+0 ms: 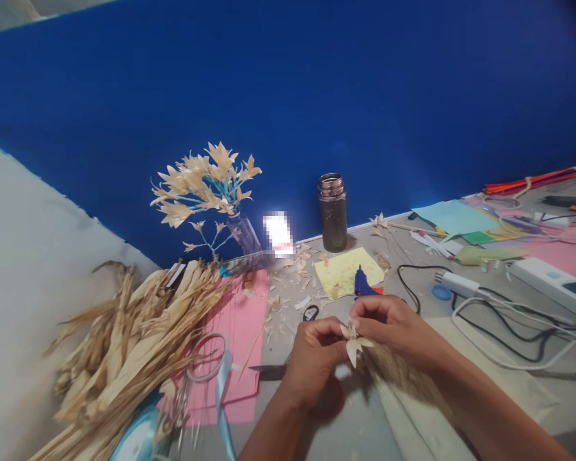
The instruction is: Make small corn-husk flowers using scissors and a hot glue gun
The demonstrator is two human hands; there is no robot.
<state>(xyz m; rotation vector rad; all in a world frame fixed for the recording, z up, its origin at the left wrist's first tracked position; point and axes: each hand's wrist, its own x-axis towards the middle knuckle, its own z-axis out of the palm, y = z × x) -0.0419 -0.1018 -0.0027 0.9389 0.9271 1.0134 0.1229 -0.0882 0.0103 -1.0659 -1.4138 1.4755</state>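
Note:
Low over the front of the table, my left hand [312, 355] pinches a small pale corn-husk flower [354, 351] from its left side. My right hand [391, 326] is closed too, fingertips pressed on the top of the same flower, whose petals point downward. Beneath my left hand lie scissors [271, 372] with dark blades, partly covered by it. Just beyond my right hand a blue glue gun [361, 282] rests on a yellow sheet [329, 279]. Farther back, finished-looking husk flowers [201, 176] on blue stems stand in a clear bottle [244, 234].
Dried corn husks [144, 339] pile up at left beside pink paper [249, 333], a ribbon roll [207, 356] and thin wires. A dark bottle [334, 221] without a lid stands by the blue wall. Cables [504, 349] and a white power strip [550, 285] cover the right.

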